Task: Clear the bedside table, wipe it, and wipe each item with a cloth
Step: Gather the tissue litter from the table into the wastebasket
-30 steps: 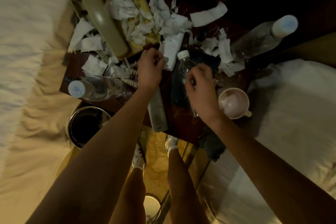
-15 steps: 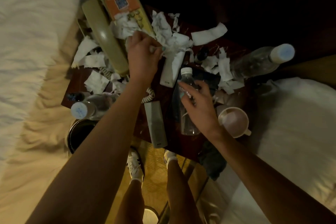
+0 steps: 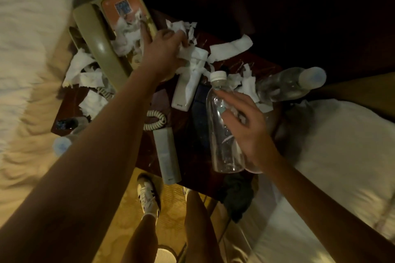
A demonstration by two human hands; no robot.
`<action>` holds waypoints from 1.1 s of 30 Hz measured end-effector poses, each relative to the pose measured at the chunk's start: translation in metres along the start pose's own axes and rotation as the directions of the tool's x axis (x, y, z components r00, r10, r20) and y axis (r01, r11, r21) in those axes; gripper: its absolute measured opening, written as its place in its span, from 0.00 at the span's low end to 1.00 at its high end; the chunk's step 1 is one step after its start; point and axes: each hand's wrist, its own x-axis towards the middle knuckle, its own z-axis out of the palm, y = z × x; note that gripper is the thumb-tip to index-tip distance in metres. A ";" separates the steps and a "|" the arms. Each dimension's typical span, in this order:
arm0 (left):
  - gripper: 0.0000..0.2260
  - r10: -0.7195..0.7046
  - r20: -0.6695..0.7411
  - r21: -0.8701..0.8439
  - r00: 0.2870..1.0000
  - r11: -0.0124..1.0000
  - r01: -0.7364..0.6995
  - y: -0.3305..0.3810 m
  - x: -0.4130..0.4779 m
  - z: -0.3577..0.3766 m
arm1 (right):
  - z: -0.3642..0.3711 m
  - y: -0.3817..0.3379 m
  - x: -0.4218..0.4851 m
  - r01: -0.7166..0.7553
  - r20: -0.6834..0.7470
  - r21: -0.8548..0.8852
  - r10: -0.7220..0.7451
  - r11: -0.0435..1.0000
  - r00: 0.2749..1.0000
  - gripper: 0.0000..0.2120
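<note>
The left bed (image 3: 32, 49) is seen beside the dark worktop (image 3: 188, 151), at whose left edge the left bottle (image 3: 62, 145) is half hidden by the forearm; the phone (image 3: 100, 49) is set at the far left corner, with torn tissue (image 3: 85, 70) strewn round and over it. The left hand (image 3: 164, 53) has been carried further back than half a second ago, onto the heap just right of the phone, and its fingers (image 3: 171, 35) are clenched on a wad of tissue; the cord (image 3: 156, 119) is coiled near the middle, with the grey remote (image 3: 167, 156) just in front of it and the white remote (image 3: 187, 89) behind, partly covered by tissue. The middle bottle (image 3: 222, 145) is stood upright and capped, beside the remotes as before; the right hand (image 3: 248, 128) is laid against its right side, fingers (image 3: 230, 96) released and spread, index tip and thumb touching the bottle near its shoulder, much as half a second ago. The right bottle (image 3: 290, 85) is lying on its side at the far right edge; a dark cloth (image 3: 237, 196) is hung off the near right corner, against the right bed (image 3: 331, 156).
</note>
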 end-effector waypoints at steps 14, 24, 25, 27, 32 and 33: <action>0.08 -0.104 -0.287 -0.478 0.952 0.877 -0.048 0.001 -0.034 0.003 | 0.015 -0.016 0.002 -0.045 -0.038 0.041 0.047 0.998 0.998 0.19; 0.07 -0.398 -0.427 -0.716 0.812 0.697 -0.035 -0.016 -0.113 -0.060 | 0.054 -0.046 -0.002 -0.015 -0.050 0.012 0.015 1.000 0.999 0.18; 0.06 -0.404 -0.448 -0.728 0.798 0.683 -0.063 -0.016 -0.122 -0.071 | 0.059 -0.051 -0.005 -0.010 -0.041 0.016 0.010 1.000 0.999 0.18; 0.05 -0.405 -0.485 -0.741 0.775 0.660 -0.119 -0.013 -0.140 -0.094 | 0.069 -0.063 -0.011 0.016 -0.035 -0.006 -0.016 1.000 0.999 0.18; 0.06 -0.480 -0.545 -0.778 0.687 0.595 -0.201 -0.016 -0.191 -0.152 | 0.098 -0.108 -0.034 0.120 -0.054 -0.042 -0.122 0.992 0.991 0.17; 0.07 -0.497 -0.539 -0.791 0.680 0.577 -0.205 -0.020 -0.202 -0.160 | 0.105 -0.117 -0.040 0.142 -0.065 -0.041 -0.145 0.989 0.987 0.17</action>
